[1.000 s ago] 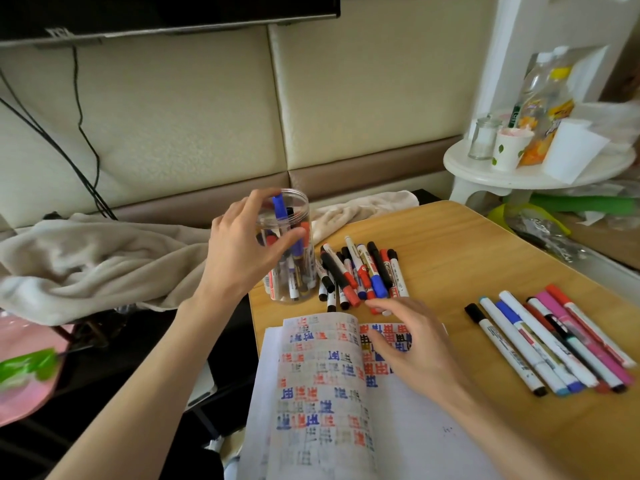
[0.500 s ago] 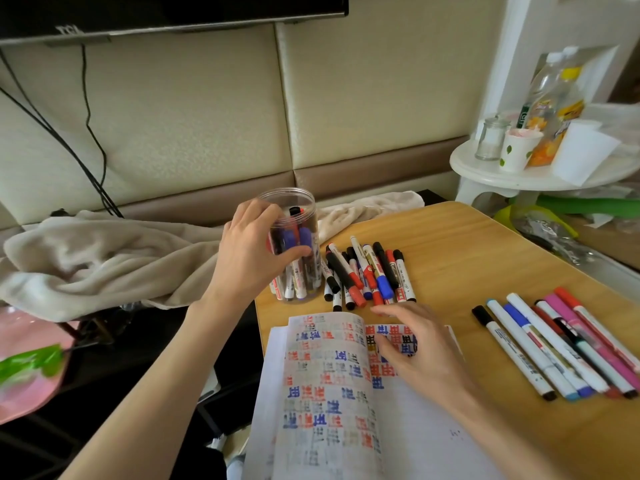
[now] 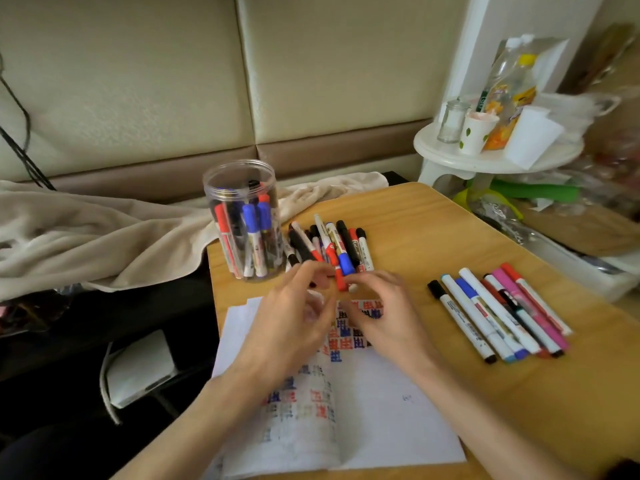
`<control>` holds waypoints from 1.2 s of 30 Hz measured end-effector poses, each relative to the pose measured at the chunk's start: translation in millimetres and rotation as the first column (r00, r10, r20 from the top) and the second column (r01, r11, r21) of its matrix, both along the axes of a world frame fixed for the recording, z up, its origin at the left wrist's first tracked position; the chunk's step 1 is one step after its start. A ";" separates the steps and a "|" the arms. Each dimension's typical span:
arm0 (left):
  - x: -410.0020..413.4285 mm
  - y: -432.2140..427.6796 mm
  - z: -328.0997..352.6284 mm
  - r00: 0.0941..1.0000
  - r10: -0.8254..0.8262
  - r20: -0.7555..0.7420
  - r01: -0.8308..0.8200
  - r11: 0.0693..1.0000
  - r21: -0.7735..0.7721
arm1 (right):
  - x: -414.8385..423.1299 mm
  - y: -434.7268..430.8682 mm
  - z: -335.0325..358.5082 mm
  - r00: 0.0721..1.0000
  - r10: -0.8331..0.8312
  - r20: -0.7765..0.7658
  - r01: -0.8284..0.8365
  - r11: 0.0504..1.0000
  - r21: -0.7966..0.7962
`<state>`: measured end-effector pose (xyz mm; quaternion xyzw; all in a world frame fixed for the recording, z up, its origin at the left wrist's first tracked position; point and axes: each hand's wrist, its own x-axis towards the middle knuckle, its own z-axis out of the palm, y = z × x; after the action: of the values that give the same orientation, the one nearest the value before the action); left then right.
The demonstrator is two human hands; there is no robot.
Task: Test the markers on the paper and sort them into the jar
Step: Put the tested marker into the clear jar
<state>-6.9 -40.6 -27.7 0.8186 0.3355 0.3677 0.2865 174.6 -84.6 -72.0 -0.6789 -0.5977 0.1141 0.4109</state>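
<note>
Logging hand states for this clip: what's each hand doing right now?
Left hand: curled by the marker pile, grip cannot be told.
Right hand: same, blurred; cannot be told.

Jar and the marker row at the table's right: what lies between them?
In the head view, a loose pile of markers lies between the jar and the marker row, then bare tabletop.

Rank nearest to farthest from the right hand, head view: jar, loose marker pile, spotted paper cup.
1. Marker pile: just beyond the right hand's fingertips.
2. Jar: farther back, to the left of the pile.
3. Spotted paper cup: far back right, on the white stool.
</note>
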 end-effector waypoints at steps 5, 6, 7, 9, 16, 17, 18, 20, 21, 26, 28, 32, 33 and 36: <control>-5.6 9.8 -26.5 0.994 0.062 -0.092 -0.066 0.997 -0.034 | 7.2 -1.8 1.3 0.993 -0.107 0.058 0.106 0.994 0.020; -6.9 11.3 -29.5 0.991 0.072 -0.110 -0.075 0.997 -0.021 | 9.5 -1.9 1.1 0.989 -0.131 0.067 0.130 0.991 0.015; -7.7 12.8 -31.7 0.989 0.081 -0.122 -0.082 0.997 -0.009 | 12.3 -1.8 1.4 0.986 -0.152 0.066 0.152 0.988 0.007; -7.9 14.7 -35.2 0.987 0.087 -0.135 -0.086 0.996 0.007 | 17.0 0.2 2.9 0.983 -0.180 0.045 0.181 0.983 -0.014; -0.2 17.4 -30.0 0.995 0.082 -0.063 -0.083 0.997 -0.007 | 1.3 37.8 11.4 0.957 -0.233 0.174 0.228 0.973 0.045; -0.1 18.4 -29.5 0.995 0.085 -0.047 -0.086 0.996 -0.012 | -1.5 44.4 12.9 0.949 -0.236 0.210 0.230 0.972 0.052; 0.1 19.4 -29.6 0.995 0.091 -0.042 -0.092 0.996 -0.010 | -4.1 49.9 14.3 0.941 -0.240 0.239 0.233 0.971 0.058; 0.1 20.9 -30.4 0.993 0.110 -0.050 -0.110 0.994 -0.005 | -8.4 58.2 15.7 0.921 -0.265 0.284 0.257 0.964 0.065; 0.3 21.7 -30.8 0.992 0.116 -0.053 -0.117 0.993 -0.007 | -10.0 59.9 16.5 0.908 -0.292 0.302 0.285 0.956 0.067; -0.9 23.7 -30.4 0.992 0.117 -0.053 -0.119 0.993 -0.027 | -11.1 53.0 14.4 0.825 -0.440 0.356 0.434 0.895 0.101; -1.2 23.4 -29.9 0.992 0.115 -0.052 -0.116 0.993 -0.027 | -11.2 50.0 12.8 0.815 -0.452 0.362 0.453 0.887 0.087; -2.4 21.8 -29.4 0.993 0.108 -0.049 -0.110 0.993 -0.036 | -13.3 49.8 14.9 0.828 -0.454 0.328 0.464 0.884 0.053; -2.8 21.5 -29.2 0.993 0.106 -0.049 -0.107 0.994 -0.036 | -13.5 49.1 16.2 0.835 -0.466 0.291 0.469 0.881 0.065; -3.2 19.2 -25.9 0.994 0.099 -0.044 -0.100 0.995 -0.023 | -12.6 40.2 21.1 0.841 -0.508 0.187 0.487 0.860 0.152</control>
<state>-10.1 -21.4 -53.5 0.8050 0.3863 0.3596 0.2709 162.0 -44.4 -50.9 -0.7981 -0.4475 -0.1020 0.3903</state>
